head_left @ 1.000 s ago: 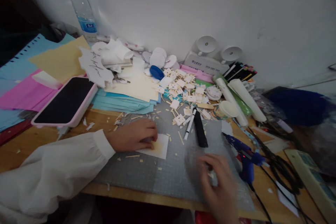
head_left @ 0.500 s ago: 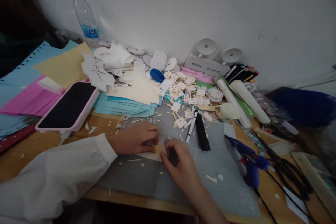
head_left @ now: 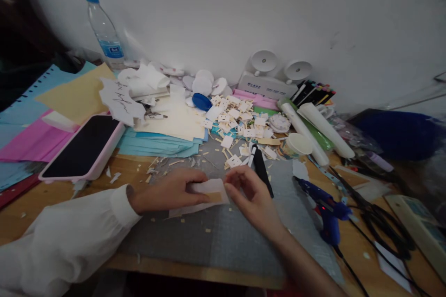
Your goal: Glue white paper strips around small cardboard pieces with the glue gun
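A small piece of white paper (head_left: 216,184) with a tan strip (head_left: 213,196) on its face is between my hands, over the grey mat (head_left: 209,253). My left hand (head_left: 176,189) grips the paper's left part, thumb in front and fingers behind. At the paper's right edge, the thumb and fingertips of my right hand (head_left: 253,197) are pinched together on it. Just behind that hand lie a white pen (head_left: 251,156) and a black pen-like stick (head_left: 261,167).
Small cream paper pieces (head_left: 232,118) are heaped behind the mat. A phone (head_left: 81,146) and coloured paper lie left, with a water bottle (head_left: 104,30) behind. Right are a paper cup (head_left: 296,145), a blue glue gun (head_left: 325,211) with its cord, and black scissors (head_left: 386,229).
The paper is tilted up more and shows more of its face and tan strip. My left hand has shifted left along it, and my right hand has moved slightly right and away from me.
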### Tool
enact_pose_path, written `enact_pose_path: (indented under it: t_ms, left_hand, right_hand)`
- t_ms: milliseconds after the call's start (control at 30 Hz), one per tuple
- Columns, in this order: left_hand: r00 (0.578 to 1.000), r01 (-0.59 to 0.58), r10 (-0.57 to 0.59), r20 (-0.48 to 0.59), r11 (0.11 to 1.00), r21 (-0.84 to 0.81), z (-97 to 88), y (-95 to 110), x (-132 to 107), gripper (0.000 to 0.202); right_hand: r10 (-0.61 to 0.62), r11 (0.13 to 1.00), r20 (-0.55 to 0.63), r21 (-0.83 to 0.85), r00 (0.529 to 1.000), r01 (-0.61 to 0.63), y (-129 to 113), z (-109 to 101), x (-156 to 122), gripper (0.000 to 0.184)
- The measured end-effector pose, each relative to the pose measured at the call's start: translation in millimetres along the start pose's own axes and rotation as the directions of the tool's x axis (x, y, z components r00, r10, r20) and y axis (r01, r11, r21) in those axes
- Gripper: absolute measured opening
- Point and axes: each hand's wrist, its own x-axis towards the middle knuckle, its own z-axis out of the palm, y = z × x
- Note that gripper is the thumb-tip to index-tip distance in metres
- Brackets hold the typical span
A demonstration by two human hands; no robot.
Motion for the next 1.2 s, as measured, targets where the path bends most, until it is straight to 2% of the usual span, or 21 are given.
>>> enact_pose_path:
  t_ms: [167, 300, 367, 433, 500, 567, 667, 800, 933, 1100, 1200]
  left_hand:
    - [0.994, 0.107, -0.103, 0.040, 0.988, -0.108, -2.1, 2.0, 2.1, 0.023]
    - [0.989, 0.145, -0.143, 0.044, 0.987, -0.069, -2.0, 6.7, 6.3, 0.029]
    - [0.995, 0.098, -0.097, 0.011, 0.995, -0.021, -0.3, 10.1, 8.2, 0.035]
    - [0.997, 0.000, 0.005, -0.077, 0.998, 0.071, 1.1, 14.4, 9.1, 0.041]
    - [0.973, -0.098, 0.131, -0.191, 0.980, 0.174, 1.4, 19.2, 8.7, 0.042]
    - [0.932, -0.170, 0.227, -0.281, 0.962, 0.213, 0.9, 23.4, 6.8, 0.034]
    - [0.903, -0.265, 0.293, -0.314, 0.956, 0.127, 0.9, 27.3, 2.5, 0.021]
    - [0.913, -0.313, 0.297, -0.279, 0.950, -0.012, 3.3, 27.6, -2.8, 0.014]
    - [0.926, -0.304, 0.266, -0.267, 0.946, -0.113, 5.4, 28.0, -4.9, 0.015]
    - [0.932, -0.263, 0.209, -0.297, 0.953, -0.152, 5.8, 33.5, -5.8, 0.009]
    - [0.952, -0.233, 0.180, -0.249, 0.951, -0.203, 4.2, 36.5, -6.4, 0.006]
  right_hand:
    - [0.045, 0.994, -0.092, 0.101, 0.995, -0.035, 8.9, -7.9, 1.4, 0.008]
    - [0.070, 0.983, -0.044, 0.175, 0.997, -0.061, 13.7, -6.6, -1.5, 0.009]
    - [0.075, 0.981, -0.011, 0.181, 0.997, -0.072, 14.4, -4.9, -3.0, 0.011]
    - [0.086, 0.980, -0.006, 0.179, 0.996, -0.084, 14.6, -2.7, -4.7, 0.011]
    - [0.103, 0.979, -0.003, 0.179, 0.995, -0.101, 14.3, 0.1, -6.6, 0.011]
    - [0.116, 0.973, 0.012, 0.199, 0.993, -0.116, 13.4, 3.0, -8.4, 0.010]
    - [0.150, 0.955, 0.065, 0.247, 0.986, -0.162, 11.4, 6.9, -10.5, 0.012]
    - [0.198, 0.932, 0.133, 0.283, 0.971, -0.228, 10.6, 9.3, -12.2, 0.021]
    - [0.227, 0.910, 0.152, 0.320, 0.962, -0.265, 12.1, 10.0, -13.2, 0.025]
    - [0.230, 0.930, 0.077, 0.277, 0.970, -0.242, 12.1, 10.4, -13.9, 0.023]
    - [0.204, 0.947, 0.073, 0.240, 0.976, -0.215, 12.1, 9.6, -14.3, 0.024]
